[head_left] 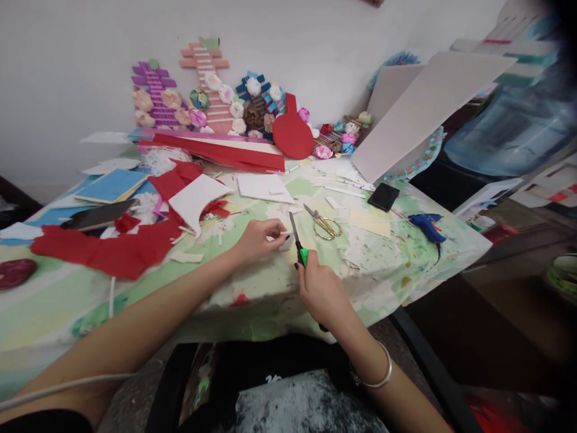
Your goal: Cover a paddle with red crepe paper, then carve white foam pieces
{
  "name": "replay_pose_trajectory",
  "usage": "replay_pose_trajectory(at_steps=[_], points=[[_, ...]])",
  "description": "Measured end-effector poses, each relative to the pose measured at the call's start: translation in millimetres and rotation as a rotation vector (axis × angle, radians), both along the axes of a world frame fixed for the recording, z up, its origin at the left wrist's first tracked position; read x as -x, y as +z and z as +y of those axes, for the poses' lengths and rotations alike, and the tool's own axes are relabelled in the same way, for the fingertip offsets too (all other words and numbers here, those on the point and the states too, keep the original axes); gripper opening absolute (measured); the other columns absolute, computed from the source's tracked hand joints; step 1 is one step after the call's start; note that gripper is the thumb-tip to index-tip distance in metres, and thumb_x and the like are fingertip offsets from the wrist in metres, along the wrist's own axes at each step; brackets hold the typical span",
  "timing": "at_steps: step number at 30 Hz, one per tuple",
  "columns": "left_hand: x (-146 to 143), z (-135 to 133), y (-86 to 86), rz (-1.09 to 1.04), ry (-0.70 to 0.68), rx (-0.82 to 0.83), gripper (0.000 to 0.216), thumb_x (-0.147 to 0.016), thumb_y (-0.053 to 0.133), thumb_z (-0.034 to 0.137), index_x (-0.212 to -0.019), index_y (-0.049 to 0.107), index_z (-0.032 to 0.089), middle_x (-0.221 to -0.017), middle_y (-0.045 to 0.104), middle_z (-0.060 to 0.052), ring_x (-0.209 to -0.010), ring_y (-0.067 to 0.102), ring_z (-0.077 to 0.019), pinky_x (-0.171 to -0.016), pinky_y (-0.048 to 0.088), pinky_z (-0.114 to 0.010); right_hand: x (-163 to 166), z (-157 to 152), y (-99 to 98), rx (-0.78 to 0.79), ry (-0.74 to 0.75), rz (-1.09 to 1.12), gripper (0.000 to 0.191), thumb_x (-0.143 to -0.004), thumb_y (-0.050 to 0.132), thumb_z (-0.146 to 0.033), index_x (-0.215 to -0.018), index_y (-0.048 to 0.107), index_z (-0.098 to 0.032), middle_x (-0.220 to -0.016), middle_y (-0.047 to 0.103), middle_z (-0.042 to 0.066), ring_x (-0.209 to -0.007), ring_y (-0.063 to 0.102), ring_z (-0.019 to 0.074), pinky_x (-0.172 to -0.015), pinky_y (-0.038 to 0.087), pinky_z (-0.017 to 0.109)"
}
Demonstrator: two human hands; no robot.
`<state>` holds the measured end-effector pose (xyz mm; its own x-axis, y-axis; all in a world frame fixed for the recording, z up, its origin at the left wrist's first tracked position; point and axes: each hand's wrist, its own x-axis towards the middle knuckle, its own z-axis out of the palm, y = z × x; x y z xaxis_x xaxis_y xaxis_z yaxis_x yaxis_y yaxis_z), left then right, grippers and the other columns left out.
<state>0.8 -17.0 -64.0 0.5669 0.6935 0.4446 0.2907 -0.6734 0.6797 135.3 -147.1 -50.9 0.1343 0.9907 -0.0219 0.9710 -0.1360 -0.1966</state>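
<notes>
My left hand (259,242) pinches a small white piece (285,233), perhaps foam or card, between thumb and fingertips above the table's near middle. Closed round the green and black handle of a utility knife (303,257) is my right hand (323,288), which wears a bangle at the wrist. The knife's blade points up and away, just right of the white piece; whether they touch I cannot tell. Gold-handled scissors (325,225) lie a little beyond the knife. White board (264,189) rests behind my left hand.
Red crepe paper (112,246) and white scraps cover the left. A blue glue gun (427,227) and a black phone (383,196) lie to the right. Paper-flower crafts (216,96) and a red round shape (293,135) lean at the wall. Large boards (424,108) stand back right.
</notes>
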Motion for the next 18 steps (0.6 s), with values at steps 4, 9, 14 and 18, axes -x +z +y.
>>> replay_pose_trajectory(at_steps=[4,9,14,18], points=[[-0.2,-0.7,-1.0,-0.009,0.015,0.012,0.011,-0.075,0.056,0.024,-0.074,0.061,0.014,-0.066,0.065,-0.001,-0.058,0.059,-0.0099,-0.058,0.047,-0.018,0.0,-3.4,0.9,0.023,0.000,-0.021,0.022,-0.095,0.025,-0.033,-0.102,0.039,-0.017,-0.074,0.064,0.009,-0.066,0.065,0.0272,-0.054,0.039,0.030],[-0.4,-0.4,-2.7,-0.007,0.017,0.020,0.013,-0.075,0.055,0.025,-0.074,0.061,0.014,-0.066,0.065,-0.001,-0.058,0.060,-0.0103,-0.058,0.047,-0.019,0.8,-7.7,-1.1,0.039,0.013,-0.012,0.020,-0.095,0.026,-0.031,-0.099,0.040,-0.017,-0.073,0.064,0.009,-0.067,0.065,0.0277,-0.055,0.039,0.031],[-0.5,-0.7,0.0,0.006,0.017,0.006,0.014,-0.076,0.055,0.026,-0.075,0.062,0.014,-0.066,0.065,-0.001,-0.058,0.060,-0.0103,-0.057,0.047,-0.018,-0.1,-9.1,-2.2,0.037,0.009,-0.025,0.019,-0.095,0.026,-0.031,-0.098,0.039,-0.017,-0.074,0.065,0.009,-0.067,0.066,0.0270,-0.054,0.039,0.030],[-0.4,-0.9,2.0,0.032,0.010,-0.002,0.015,-0.076,0.055,0.026,-0.076,0.064,0.014,-0.064,0.065,0.000,-0.057,0.059,-0.0095,-0.053,0.046,-0.016,-3.0,-10.8,-0.2,0.068,0.016,0.005,0.017,-0.094,0.028,-0.030,-0.099,0.040,-0.018,-0.074,0.066,0.008,-0.067,0.066,0.0270,-0.053,0.039,0.029]])
